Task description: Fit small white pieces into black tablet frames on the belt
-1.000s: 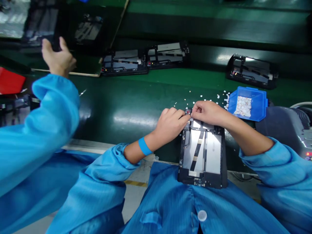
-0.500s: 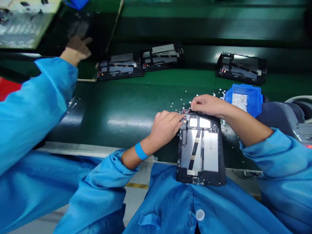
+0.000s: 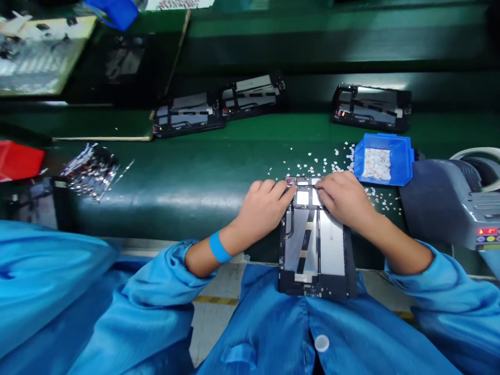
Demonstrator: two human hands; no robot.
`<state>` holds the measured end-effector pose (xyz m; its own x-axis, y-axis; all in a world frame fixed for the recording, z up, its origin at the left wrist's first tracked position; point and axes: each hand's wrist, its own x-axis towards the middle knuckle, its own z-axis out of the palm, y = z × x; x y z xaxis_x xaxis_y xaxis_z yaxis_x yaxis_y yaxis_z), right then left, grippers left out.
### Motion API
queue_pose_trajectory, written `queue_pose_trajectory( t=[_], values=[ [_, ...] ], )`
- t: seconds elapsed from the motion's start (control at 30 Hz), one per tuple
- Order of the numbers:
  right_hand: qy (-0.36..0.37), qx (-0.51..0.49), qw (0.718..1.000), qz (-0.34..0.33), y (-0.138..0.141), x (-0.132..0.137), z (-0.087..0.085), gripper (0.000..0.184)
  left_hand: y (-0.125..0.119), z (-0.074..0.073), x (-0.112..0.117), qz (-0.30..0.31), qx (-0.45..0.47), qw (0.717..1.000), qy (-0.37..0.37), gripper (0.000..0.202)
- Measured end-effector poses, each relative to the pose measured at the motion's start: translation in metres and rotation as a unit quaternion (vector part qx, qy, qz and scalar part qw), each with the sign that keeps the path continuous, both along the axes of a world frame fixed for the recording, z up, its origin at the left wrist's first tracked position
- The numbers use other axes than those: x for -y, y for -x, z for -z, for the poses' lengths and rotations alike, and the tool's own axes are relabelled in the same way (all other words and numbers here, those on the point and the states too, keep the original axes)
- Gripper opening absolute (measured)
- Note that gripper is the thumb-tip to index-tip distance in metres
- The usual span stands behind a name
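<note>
An opened tablet frame [image 3: 316, 250] with silver shielding and a flex cable lies lengthwise over the belt's near edge, its near end over my lap. My left hand [image 3: 263, 208] rests at its upper left corner, fingers curled and pressed on the frame's edge. My right hand [image 3: 344, 200] lies over the upper right part, fingers bent down onto the top of the frame; whether a small piece is under the fingertips is hidden. Small white bits [image 3: 312, 167] are scattered on the belt just beyond the frame.
A blue bin [image 3: 383, 164] of white bits stands at the right, a grey machine [image 3: 449, 205] beside it. Three more tablet frames [image 3: 187, 114] [image 3: 252, 94] [image 3: 371, 107] lie farther along the green belt. Shiny strips [image 3: 91, 169], a red tray [image 3: 19, 159] and a co-worker's blue sleeve [image 3: 47, 276] are at the left.
The co-worker's raised arm at the left has dropped out of the upper view. My right hand slid from the frame's top edge down onto its upper right part. The camera tilted slightly.
</note>
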<state>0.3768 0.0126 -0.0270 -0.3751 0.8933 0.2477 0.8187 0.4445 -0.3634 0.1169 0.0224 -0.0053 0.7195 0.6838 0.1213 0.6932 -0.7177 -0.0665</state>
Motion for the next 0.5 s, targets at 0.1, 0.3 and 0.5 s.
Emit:
queue_pose_trajectory(
  t=[0.1, 0.3, 0.5],
  values=[
    [-0.022, 0.015, 1.0, -0.006, 0.0, 0.004, 0.008, 0.033, 0.001, -0.004, 0.01, 0.001, -0.016, 1.0, 0.006, 0.037],
    [-0.032, 0.026, 0.999, -0.005, 0.003, 0.001, 0.007, 0.035, -0.003, -0.005, 0.018, -0.011, -0.032, 0.999, 0.012, 0.044],
    [-0.02, -0.09, 0.992, 0.088, -0.03, 0.054, -0.009, 0.03, 0.028, -0.006, 0.031, -0.09, 0.138, 0.981, 0.1, 0.046]
  ],
)
